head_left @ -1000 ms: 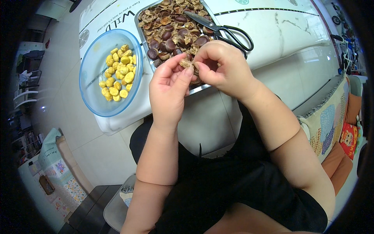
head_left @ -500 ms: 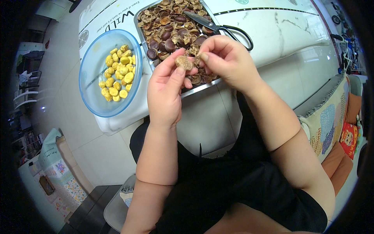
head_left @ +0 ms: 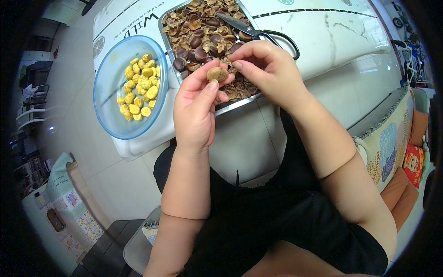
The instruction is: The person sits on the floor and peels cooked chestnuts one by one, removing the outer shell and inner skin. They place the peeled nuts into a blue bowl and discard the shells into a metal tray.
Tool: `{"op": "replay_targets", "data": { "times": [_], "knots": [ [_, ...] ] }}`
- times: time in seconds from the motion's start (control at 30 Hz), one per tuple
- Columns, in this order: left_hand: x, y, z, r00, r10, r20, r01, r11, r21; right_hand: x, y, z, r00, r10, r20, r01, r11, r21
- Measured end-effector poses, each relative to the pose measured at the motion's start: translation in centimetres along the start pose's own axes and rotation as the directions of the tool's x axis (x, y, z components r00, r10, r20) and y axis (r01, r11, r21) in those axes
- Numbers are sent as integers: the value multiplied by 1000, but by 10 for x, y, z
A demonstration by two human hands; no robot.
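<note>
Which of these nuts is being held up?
The tan nut pinched in the left hand; the others lie in the bluish bowl or metal tray.

Your room: pale tiled floor [head_left: 110,189], white marbled table [head_left: 327,39].
Right of the table you've got a patterned throw [head_left: 387,143] and brown cushions [head_left: 399,191]; left of it, light glints off the floor.

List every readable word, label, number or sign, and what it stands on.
Marbled white table cover, upper left: large dark letters; wording withheld.
Beside them: a smaller dark line, likewise withheld.
Pale green cloth: any lettering too small to read.
Scissors, bowl: none legible.
</note>
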State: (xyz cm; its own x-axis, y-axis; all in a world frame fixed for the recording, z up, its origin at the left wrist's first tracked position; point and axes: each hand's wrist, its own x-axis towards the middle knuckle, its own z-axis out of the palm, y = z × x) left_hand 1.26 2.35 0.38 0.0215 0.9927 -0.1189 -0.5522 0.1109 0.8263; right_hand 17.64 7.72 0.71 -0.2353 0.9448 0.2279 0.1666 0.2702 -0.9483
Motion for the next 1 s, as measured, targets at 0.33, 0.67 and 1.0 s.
{"op": "replay_targets", "data": {
  "times": [0.33, 0.67, 1.0],
  "knots": [
    [-1, -6, 0, 962, 264, 66, -270, 897, 350, 0, -12, -6, 976, 55, 212, -58, 998, 10],
    [-3, -7, 2, 936, 349, 55, -336, 832, 441, -1, -10, -3, 982, -137, 129, 146, 988, -60],
    [-6, -4, 6, 986, 160, 42, -161, 987, 5, 0, -15, -2, 909, -401, 112, 416, 887, -201]
  ]
}}
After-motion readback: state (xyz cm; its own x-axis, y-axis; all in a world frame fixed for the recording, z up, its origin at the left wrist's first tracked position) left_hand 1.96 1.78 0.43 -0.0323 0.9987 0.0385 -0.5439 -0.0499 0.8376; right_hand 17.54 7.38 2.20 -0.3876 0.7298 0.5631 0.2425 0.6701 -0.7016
